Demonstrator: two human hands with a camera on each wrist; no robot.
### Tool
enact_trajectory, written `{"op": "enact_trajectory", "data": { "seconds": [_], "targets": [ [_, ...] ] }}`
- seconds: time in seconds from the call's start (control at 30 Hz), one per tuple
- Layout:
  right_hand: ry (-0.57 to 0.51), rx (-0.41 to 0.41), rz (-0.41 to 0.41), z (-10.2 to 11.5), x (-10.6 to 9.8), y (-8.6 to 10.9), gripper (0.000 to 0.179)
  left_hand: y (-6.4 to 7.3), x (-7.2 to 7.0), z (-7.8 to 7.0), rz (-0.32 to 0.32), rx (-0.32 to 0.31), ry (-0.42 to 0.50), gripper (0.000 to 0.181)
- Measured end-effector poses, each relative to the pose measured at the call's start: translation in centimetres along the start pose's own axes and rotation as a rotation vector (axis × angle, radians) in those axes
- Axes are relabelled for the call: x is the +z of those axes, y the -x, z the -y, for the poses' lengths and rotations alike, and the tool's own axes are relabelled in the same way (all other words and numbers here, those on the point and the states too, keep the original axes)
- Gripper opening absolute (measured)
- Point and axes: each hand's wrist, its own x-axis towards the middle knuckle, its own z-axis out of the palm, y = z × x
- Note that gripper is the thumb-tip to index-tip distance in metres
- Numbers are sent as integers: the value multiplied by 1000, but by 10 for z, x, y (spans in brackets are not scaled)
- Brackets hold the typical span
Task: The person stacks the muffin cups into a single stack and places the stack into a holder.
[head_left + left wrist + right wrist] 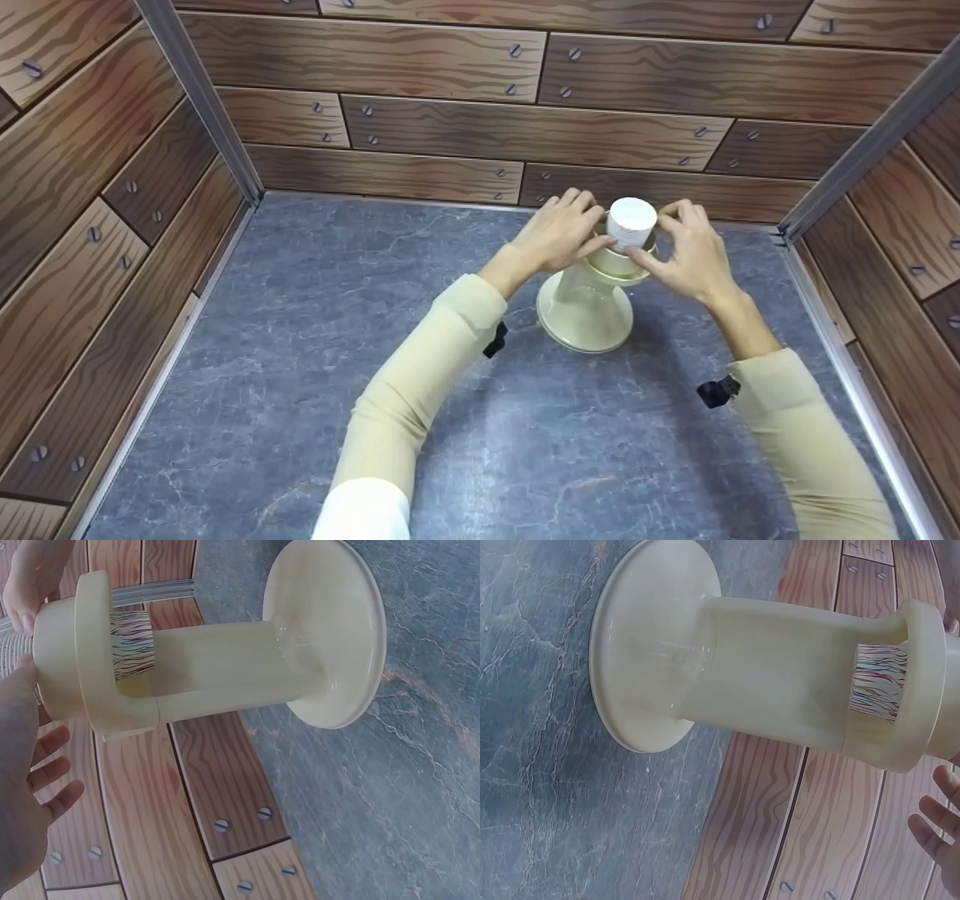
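Note:
A cream stand point(589, 319) with a round base, an upright column and a ring at its top stands on the floor. A white stack of paper cups point(631, 214) rises from its top, and the lowest cup's end with coloured wavy lines point(880, 682) shows below the ring. My left hand point(562, 232) holds the stack from the left, thumb across its front at the collar's edge; its other fingers spread loosely in the left wrist view. From the right, my right hand point(686, 251) holds it between thumb and forefinger. The thumbs almost meet at the front.
The dark blue marbled surface point(315, 360) spreads around the stand. Walls with a wood-plank print point(420, 60) enclose it at the back and both sides, with metal strips point(206, 105) at the corners. The back wall stands close behind the hands.

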Motion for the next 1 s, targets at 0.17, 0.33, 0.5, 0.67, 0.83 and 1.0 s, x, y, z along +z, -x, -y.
{"op": "enact_trajectory", "data": {
  "seconds": [0.17,0.33,0.5,0.67,0.83,1.0],
  "targets": [
    [-12,-1,-22,0,-1,1,61,-1,-1,-1,6,5,-6,55],
    [-4,2,-23,0,-1,0,60,-2,-1,0,4,11,-5,54],
    [7,-1,-18,-1,0,-1,60,-2,0,0,3,8,-8,54],
    [4,4,-18,0,1,0,61,-1,-1,1,0,1,4,55],
    [-19,17,-28,1,2,2,63,2,0,2,-23,-4,27,56],
    [-43,36,-39,1,2,5,69,9,1,4,-43,-8,39,63]
  ]
}}
